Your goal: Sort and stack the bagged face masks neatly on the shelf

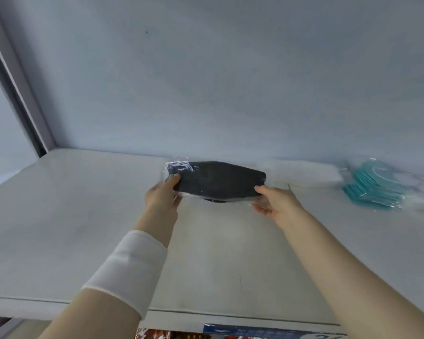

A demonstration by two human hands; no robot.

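Two hands hold one pack in the head view; the left hand (163, 194) pinches the left end of a bag of black face masks (218, 181), thumb on top and fingers curled under the clear plastic; the right hand (272, 200) pinches the right end the same way, thumb on the upper face and fingers below. The hands are apart, one at each end of the bag, and the bag lies level and lengthwise between them. It sits low over the rear middle of the white shelf (83, 216), close to the pale wall (206, 81); a dark shadow shows under its near edge, and whether the bag touches the shelf board cannot be told.

To the right of the black pack, against the wall, lies a bag of white masks (304, 173), blurred and hard to make out; further right lies a bag of teal masks (375, 189), stacked inside clear plastic, well apart from the right hand. A white sleeve (130, 267) wraps the left forearm; the right forearm is bare. A grey metal upright (17, 89) rises at the left end of the shelf; a blue label (255, 332) runs along the front edge below the board, its print too blurred to read.
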